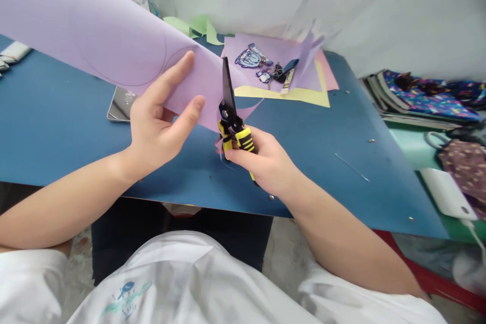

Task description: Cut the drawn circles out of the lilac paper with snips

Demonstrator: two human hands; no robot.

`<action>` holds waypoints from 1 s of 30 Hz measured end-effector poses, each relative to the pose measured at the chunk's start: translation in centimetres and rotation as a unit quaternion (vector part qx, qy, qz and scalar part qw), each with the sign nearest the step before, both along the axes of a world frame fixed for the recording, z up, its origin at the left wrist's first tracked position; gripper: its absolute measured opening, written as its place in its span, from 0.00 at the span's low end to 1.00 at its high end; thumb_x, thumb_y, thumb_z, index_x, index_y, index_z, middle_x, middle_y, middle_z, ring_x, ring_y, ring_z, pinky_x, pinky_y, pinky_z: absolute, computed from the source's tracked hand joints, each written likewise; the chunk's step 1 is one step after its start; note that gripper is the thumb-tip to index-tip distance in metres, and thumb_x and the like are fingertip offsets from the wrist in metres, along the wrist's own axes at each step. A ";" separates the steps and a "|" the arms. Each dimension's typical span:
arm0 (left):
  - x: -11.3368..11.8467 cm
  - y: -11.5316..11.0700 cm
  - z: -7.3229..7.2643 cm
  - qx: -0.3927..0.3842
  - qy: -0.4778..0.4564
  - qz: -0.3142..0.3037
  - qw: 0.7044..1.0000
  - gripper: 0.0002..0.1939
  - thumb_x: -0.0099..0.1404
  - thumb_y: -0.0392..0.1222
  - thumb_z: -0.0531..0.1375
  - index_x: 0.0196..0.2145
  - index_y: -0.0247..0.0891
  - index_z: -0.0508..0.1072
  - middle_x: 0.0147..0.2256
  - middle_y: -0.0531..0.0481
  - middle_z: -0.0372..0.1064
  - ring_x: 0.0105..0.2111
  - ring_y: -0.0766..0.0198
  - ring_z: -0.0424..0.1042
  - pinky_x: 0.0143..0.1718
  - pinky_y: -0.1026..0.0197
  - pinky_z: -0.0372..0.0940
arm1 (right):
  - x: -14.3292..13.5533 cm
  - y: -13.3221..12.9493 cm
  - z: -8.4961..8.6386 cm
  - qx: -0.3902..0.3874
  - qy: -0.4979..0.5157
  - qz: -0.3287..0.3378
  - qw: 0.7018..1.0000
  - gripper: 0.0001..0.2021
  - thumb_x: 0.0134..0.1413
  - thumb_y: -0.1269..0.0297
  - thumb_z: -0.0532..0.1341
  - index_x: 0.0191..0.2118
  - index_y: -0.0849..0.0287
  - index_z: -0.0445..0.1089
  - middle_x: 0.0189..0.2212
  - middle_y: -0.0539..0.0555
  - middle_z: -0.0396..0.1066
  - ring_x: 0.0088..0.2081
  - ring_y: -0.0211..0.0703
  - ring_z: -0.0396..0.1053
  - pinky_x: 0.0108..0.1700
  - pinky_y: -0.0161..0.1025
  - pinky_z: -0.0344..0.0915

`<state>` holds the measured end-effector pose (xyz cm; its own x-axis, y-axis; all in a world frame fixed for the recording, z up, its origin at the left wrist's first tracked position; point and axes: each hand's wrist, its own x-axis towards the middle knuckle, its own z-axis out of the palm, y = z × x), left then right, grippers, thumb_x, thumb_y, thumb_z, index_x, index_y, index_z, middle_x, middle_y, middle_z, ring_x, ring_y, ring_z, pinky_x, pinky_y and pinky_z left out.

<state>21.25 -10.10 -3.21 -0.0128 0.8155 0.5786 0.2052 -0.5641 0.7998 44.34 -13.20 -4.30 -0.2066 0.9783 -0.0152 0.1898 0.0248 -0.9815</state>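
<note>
Nearest the camera in the head view, a white shirt (190,283) with a small blue-green print, below the yellow-and-black snips (228,111). Around the handles of those snips, the right hand (269,162), grip wrapped firmly. Blade pointing upward at the right end of a purple sheet (117,20); hard to tell how far parted. Left of the snips, the left hand (159,116), grip pinching that sheet, thumb and forefinger on its near face. Sheet reaching from the snips up to the left, raised above the blue table (304,172), with thin curved lines (166,53) on it. Left of the snips too, partly covered, a dark phone (118,106). Beyond the snips and to the right, yellow, pink and purple papers (281,93) with keys and charms (280,73) on top; beyond and to the left, curled green paper (184,26). Well to the right of the snips, a stack of books (412,104) and a white box (448,195) with a cable.
</note>
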 end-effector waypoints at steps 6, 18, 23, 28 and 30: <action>-0.1 0.3 -0.5 0.029 0.013 -0.011 0.999 0.25 0.77 0.49 0.74 0.69 0.56 0.81 0.73 0.58 0.76 0.80 0.51 0.69 0.87 0.51 0.61 | 0.1 0.0 0.0 -0.040 0.016 0.006 0.999 0.08 0.52 0.57 0.73 0.37 0.50 0.79 0.36 0.50 0.83 0.42 0.51 0.78 0.47 0.49 0.74; -1.0 5.4 -4.6 0.264 0.029 -0.082 0.961 0.41 0.73 0.53 0.77 0.79 0.57 0.70 0.76 0.59 0.72 0.75 0.44 0.76 0.79 0.45 0.77 | 0.0 0.0 -0.2 -0.065 0.024 -0.003 0.998 0.10 0.51 0.58 0.71 0.39 0.52 0.77 0.38 0.50 0.81 0.42 0.51 0.76 0.47 0.50 0.71; -1.0 5.7 -4.9 0.226 0.004 -0.096 0.969 0.45 0.70 0.60 0.79 0.78 0.54 0.72 0.76 0.55 0.73 0.76 0.39 0.75 0.85 0.38 0.68 | 0.1 0.0 -0.4 -0.063 0.025 0.000 0.998 0.09 0.52 0.59 0.70 0.39 0.51 0.76 0.37 0.49 0.80 0.41 0.50 0.74 0.44 0.49 0.69; -1.2 5.7 -4.7 0.274 0.023 -0.097 0.957 0.48 0.70 0.58 0.80 0.80 0.53 0.69 0.78 0.58 0.69 0.78 0.42 0.72 0.82 0.46 0.73 | 0.1 -0.1 -0.5 -0.062 0.018 0.003 0.998 0.08 0.53 0.59 0.69 0.39 0.51 0.76 0.36 0.49 0.79 0.39 0.48 0.74 0.43 0.48 0.67; -1.4 5.9 -4.6 0.275 0.029 -0.102 0.955 0.54 0.66 0.64 0.81 0.81 0.52 0.67 0.79 0.57 0.66 0.80 0.40 0.69 0.84 0.46 0.70 | 0.1 -0.1 -0.5 -0.063 0.019 0.002 0.998 0.08 0.53 0.60 0.69 0.39 0.51 0.76 0.36 0.48 0.78 0.38 0.48 0.73 0.42 0.48 0.67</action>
